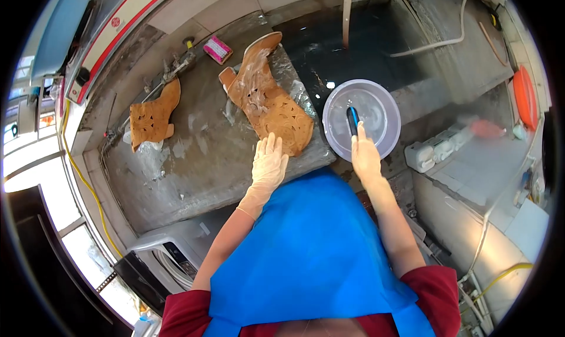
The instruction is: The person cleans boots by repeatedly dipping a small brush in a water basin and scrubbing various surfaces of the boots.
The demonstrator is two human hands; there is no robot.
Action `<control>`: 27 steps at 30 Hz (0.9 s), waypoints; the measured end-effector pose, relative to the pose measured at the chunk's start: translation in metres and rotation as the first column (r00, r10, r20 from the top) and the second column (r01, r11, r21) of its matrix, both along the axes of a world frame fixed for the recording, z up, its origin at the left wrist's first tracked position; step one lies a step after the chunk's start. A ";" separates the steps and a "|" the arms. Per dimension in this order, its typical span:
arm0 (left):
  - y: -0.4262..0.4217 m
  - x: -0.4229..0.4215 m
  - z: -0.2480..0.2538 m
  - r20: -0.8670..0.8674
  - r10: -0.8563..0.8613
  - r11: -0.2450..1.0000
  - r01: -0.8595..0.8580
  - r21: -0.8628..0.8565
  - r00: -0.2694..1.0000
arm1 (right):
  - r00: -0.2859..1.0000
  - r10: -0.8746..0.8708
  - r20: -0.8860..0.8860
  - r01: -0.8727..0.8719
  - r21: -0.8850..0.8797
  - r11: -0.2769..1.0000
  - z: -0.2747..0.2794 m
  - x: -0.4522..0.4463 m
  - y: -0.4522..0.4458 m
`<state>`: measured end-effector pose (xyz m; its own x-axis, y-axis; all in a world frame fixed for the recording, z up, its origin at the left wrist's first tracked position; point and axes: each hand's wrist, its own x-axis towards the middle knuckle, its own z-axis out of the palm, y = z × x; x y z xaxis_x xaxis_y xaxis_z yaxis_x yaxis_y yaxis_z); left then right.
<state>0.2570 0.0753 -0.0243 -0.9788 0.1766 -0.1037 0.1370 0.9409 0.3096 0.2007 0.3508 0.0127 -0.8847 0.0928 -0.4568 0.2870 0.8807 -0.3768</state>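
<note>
A tan suede boot with cut-out patterns lies on its side on the grey counter, its surface wet and sudsy in places. My left hand, in a pale thin glove, lies flat with fingers outstretched at the edge of the boot's wide top. My right hand grips a brush with a black and blue handle. The brush reaches into a pale lilac basin holding cloudy water; its bristles are hidden. Farther left lies a second, matching boot, with foam beneath it.
A pink and white packet sits near the wall by a tap. Behind the basin is a sunken tank of dark water. White plastic bottles stand on the right ledge. A washing machine is below the counter at left.
</note>
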 end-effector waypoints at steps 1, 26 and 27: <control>-0.002 0.004 0.001 0.047 0.037 0.999 -0.035 -0.032 0.998 | 0.999 0.049 0.013 -0.048 -0.029 0.998 0.012 0.003 -0.013; -0.054 -0.009 -0.023 0.218 -0.257 0.964 0.265 -0.011 0.941 | 0.904 0.254 -0.343 -0.251 0.055 0.966 -0.070 -0.044 -0.168; -0.051 -0.012 -0.024 0.234 -0.269 0.959 0.283 -0.026 0.934 | 0.910 0.252 -0.329 -0.264 0.007 0.964 -0.070 0.005 -0.160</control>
<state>0.2452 0.0240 -0.0479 -0.8418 0.4235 -0.3349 0.3268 0.8934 0.3082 0.2060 0.1913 -0.0575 -0.9755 -0.1702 -0.1394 -0.0921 0.8914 -0.4437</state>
